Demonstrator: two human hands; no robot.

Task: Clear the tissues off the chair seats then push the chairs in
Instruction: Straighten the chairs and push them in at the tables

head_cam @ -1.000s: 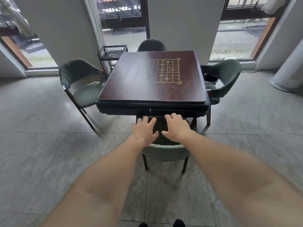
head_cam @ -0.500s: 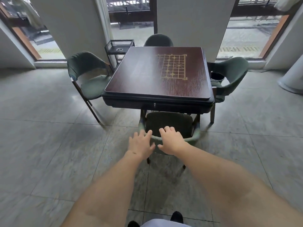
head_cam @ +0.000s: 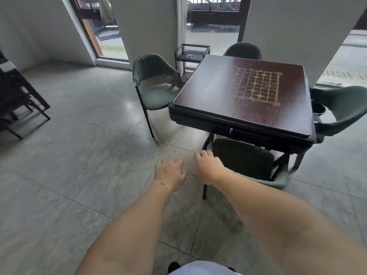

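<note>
The near green chair is tucked under the front edge of the dark square table. My left hand hovers over the floor to the chair's left, fingers apart and empty. My right hand is beside it, at the chair back's left corner, also holding nothing. The left chair stands pulled out from the table with its seat showing; I see no tissue on it. A far chair and a right chair sit close against the table.
A small black side stand with an ashtray stands between the left chair and the far chair. Dark furniture frames stand at the left edge. A black bin sits by the right chair. Grey tiled floor lies all around.
Both hands have come off the near chair's back and drifted left over the floor. The view has swung left, so the table now sits to the right.
</note>
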